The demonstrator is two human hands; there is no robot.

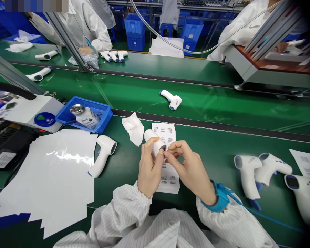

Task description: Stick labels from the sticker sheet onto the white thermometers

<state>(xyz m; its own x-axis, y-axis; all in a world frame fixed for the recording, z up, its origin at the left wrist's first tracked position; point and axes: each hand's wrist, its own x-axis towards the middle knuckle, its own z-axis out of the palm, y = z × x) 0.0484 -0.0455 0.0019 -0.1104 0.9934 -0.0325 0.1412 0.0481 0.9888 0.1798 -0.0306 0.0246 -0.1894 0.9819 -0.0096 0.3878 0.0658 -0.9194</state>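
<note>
My left hand (150,170) is wrapped round a white infrared thermometer (150,135), its dark end turned towards me. Thumb and forefinger of my right hand (192,168) are pinched together at that dark end; whatever lies between them is too small to make out. Beneath both hands is a stack of printed label sheets (170,184), partly covered by them. A crumpled white paper (134,129) lies just left of the held thermometer. Another infrared thermometer (103,155) rests farther left, at the edge of some white sheets (59,179).
A blue tray (107,120) holds a bottle with a metal cap (88,117). Several thermometers (248,172) lie at right. One thermometer (173,100) sits on the green conveyor belt (212,106). A blue wrist strap (219,198) trails its cord rightward. Co-workers in white sit across.
</note>
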